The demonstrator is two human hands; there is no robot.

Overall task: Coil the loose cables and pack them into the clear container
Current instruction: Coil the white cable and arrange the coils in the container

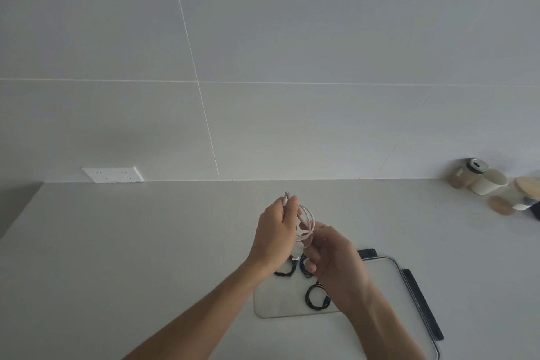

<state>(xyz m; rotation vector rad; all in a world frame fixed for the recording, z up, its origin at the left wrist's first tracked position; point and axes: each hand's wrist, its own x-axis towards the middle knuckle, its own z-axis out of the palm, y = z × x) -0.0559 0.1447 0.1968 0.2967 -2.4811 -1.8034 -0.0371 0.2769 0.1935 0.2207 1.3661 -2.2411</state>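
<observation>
— Cables, count?

— Four visible. One white cable (306, 222), held in the air above the bench (146, 242); three black coils lying in the clear container (280, 305): one (285, 269) at its far left corner, partly behind the left wrist; one (304, 267) just beside it, partly behind the right fingers; one (317, 297) nearer the middle, its right side hidden by the right hand.

— Hands?

— Two. Left hand (274, 238): fingers curled, pinching the white cable just below its metal plug (286, 195), which sticks up past the fingertips. Right hand (336, 254): fingers curled around the lower part of the same cable's loops.

— White cable, appearance?

— Thin, glossy, wound into several loose oval loops between the two hands; the loops hang roughly upright. The second end cannot be made out.

— Container?

— One, shallow, transparent, rounded corners, lying toward the near right part of the bench. One lid (420, 301) with black clips lies on its right, partly cut by the picture's edge.

— Other stock?

— One white double socket (113, 174) on the wall at the bench's far edge, left. At the far right corner: one dark-lidded jar (467, 177), one white cup (488, 182), one wooden-lidded jar (524, 193), one round coaster (502, 205).
</observation>
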